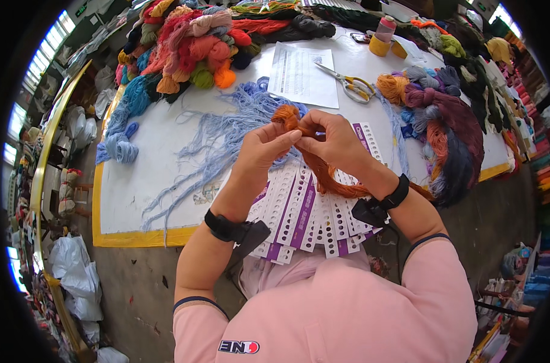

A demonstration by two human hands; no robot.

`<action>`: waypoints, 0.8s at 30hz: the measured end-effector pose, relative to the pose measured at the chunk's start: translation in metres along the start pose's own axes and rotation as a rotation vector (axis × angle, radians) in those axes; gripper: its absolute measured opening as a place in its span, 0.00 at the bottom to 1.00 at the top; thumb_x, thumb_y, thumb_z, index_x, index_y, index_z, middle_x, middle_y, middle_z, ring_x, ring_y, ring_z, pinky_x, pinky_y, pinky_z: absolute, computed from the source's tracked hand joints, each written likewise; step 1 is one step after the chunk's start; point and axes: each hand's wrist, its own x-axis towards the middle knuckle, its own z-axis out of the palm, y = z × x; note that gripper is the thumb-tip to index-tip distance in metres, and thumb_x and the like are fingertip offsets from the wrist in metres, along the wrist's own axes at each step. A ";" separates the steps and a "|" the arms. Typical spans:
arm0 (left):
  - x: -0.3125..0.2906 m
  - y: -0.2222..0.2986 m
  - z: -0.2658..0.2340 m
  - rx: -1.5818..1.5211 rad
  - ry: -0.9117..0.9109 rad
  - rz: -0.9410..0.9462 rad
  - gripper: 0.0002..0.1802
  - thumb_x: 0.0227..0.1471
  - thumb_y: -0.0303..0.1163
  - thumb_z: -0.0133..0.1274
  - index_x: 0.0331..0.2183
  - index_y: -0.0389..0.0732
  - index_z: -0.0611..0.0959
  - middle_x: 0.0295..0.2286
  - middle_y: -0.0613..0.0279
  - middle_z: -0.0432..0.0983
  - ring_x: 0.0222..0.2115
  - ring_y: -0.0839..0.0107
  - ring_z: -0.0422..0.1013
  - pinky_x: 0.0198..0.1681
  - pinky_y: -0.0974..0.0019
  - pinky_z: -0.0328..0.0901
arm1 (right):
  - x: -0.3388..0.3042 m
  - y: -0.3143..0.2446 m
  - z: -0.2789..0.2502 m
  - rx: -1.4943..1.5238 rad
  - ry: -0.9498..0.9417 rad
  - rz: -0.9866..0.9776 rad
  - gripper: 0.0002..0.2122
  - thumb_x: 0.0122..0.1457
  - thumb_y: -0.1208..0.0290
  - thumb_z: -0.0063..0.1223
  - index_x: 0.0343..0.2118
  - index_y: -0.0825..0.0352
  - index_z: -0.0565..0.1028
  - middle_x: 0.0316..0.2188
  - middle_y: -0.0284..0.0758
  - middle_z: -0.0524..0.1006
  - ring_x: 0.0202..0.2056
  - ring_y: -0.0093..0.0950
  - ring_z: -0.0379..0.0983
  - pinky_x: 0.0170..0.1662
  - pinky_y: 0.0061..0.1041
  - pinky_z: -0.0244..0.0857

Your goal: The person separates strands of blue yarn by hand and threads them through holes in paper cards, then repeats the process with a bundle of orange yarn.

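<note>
Both my hands meet over the near part of the table, closed on a skein of rust-orange yarn (327, 176). My left hand (267, 143) pinches it just below its bunched top loop. Close beside it, my right hand (330, 137) grips the same spot, fingertips nearly touching the left thumb. The rest of the skein hangs down and trails right beneath my right forearm. Below lies a fan of white and purple punched cards (299, 212) with rows of round holes. Loose light-blue yarn (226, 130) spreads behind and left of my hands.
Yellow-handled scissors (354, 88) lie partly on a printed sheet (302, 72) beyond my hands. A heap of colourful skeins (196, 48) fills the back left, and more skeins (447, 127) lie at right. Yarn cones (381, 39) stand at the back. Yellow tape edges the white table (130, 199).
</note>
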 end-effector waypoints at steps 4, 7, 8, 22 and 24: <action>-0.001 -0.006 0.002 0.171 0.005 0.162 0.13 0.55 0.29 0.56 0.42 0.35 0.81 0.36 0.65 0.79 0.37 0.80 0.73 0.45 0.74 0.65 | 0.000 0.004 -0.001 0.162 -0.060 0.090 0.08 0.57 0.73 0.58 0.34 0.71 0.74 0.27 0.32 0.77 0.30 0.19 0.72 0.34 0.21 0.67; 0.003 -0.013 -0.005 0.348 0.039 0.219 0.13 0.54 0.28 0.57 0.42 0.33 0.81 0.35 0.65 0.79 0.36 0.80 0.72 0.44 0.74 0.65 | 0.001 0.010 0.002 0.299 -0.082 0.148 0.07 0.60 0.73 0.55 0.37 0.72 0.73 0.27 0.31 0.77 0.29 0.17 0.71 0.33 0.19 0.66; 0.004 -0.012 -0.001 0.478 0.068 0.237 0.13 0.53 0.27 0.57 0.41 0.32 0.81 0.35 0.64 0.79 0.36 0.80 0.72 0.44 0.74 0.65 | 0.000 0.014 0.003 0.216 -0.049 0.102 0.08 0.59 0.73 0.56 0.37 0.72 0.73 0.27 0.31 0.77 0.29 0.18 0.71 0.33 0.20 0.66; -0.007 0.007 0.022 0.998 0.332 0.732 0.08 0.47 0.22 0.59 0.34 0.35 0.83 0.30 0.61 0.78 0.29 0.71 0.76 0.33 0.71 0.70 | 0.005 0.014 0.001 0.191 -0.038 0.008 0.07 0.56 0.77 0.53 0.38 0.70 0.74 0.31 0.31 0.77 0.34 0.20 0.72 0.42 0.22 0.67; -0.008 0.008 0.012 1.275 0.204 0.929 0.11 0.46 0.22 0.61 0.36 0.37 0.82 0.32 0.59 0.76 0.28 0.66 0.76 0.30 0.69 0.70 | 0.005 0.013 0.004 0.142 -0.011 -0.038 0.07 0.56 0.76 0.54 0.38 0.70 0.74 0.30 0.31 0.77 0.33 0.20 0.72 0.41 0.22 0.67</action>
